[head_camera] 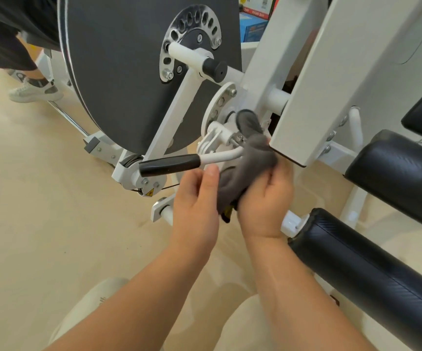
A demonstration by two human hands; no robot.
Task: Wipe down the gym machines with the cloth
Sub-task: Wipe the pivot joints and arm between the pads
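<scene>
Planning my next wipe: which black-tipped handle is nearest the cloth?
The lower handle, lying nearly level, its white rod running into the cloth; the upper handle sticks out higher, against the dark disc.

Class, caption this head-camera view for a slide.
Left hand and right hand hold a grey cloth against the white lever of a gym machine, beside its black grip.
</scene>
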